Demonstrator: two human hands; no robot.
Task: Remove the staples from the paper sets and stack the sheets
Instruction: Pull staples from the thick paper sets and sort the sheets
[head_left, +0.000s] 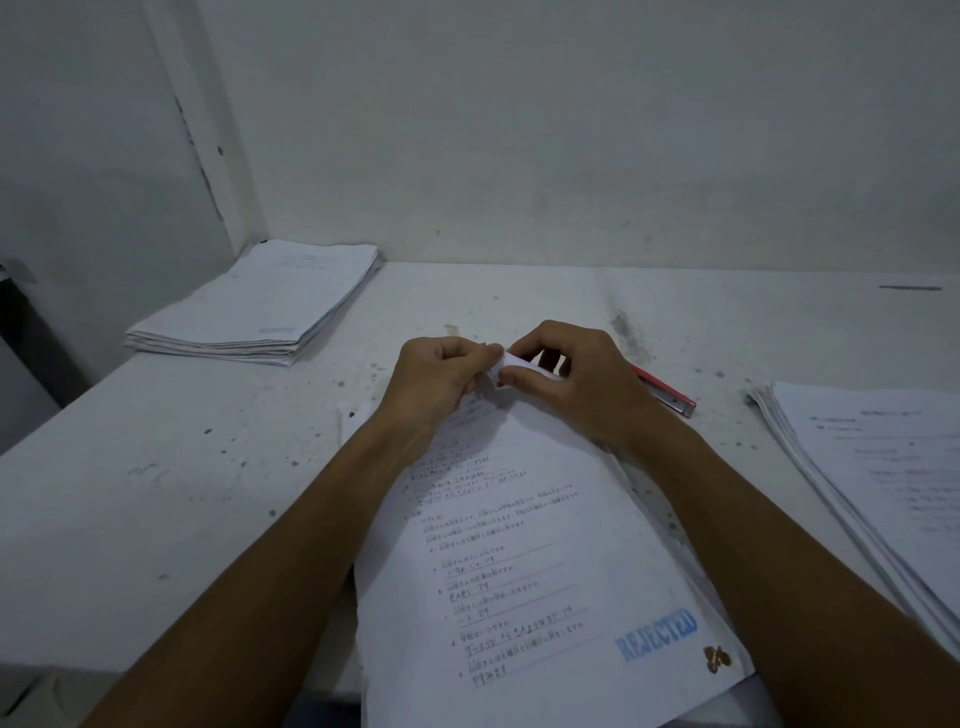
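The table (208, 467) bears one stack (260, 306) upper left and another stack (872, 467) at right. The paper set (519, 571) lies centre, its far corner pinched by left hand (441, 379) and right hand (576, 384), likely working the staple free; a red stapler (670, 395) waits beside.

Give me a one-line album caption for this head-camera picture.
Both hands, left hand and right hand, pinch the top corner of a paper set stamped REJECTED, red stapler beside.

Paper set (519, 545) top corner hidden under both hands, stapler (670, 397) half covered, right stack (883, 467) cut off
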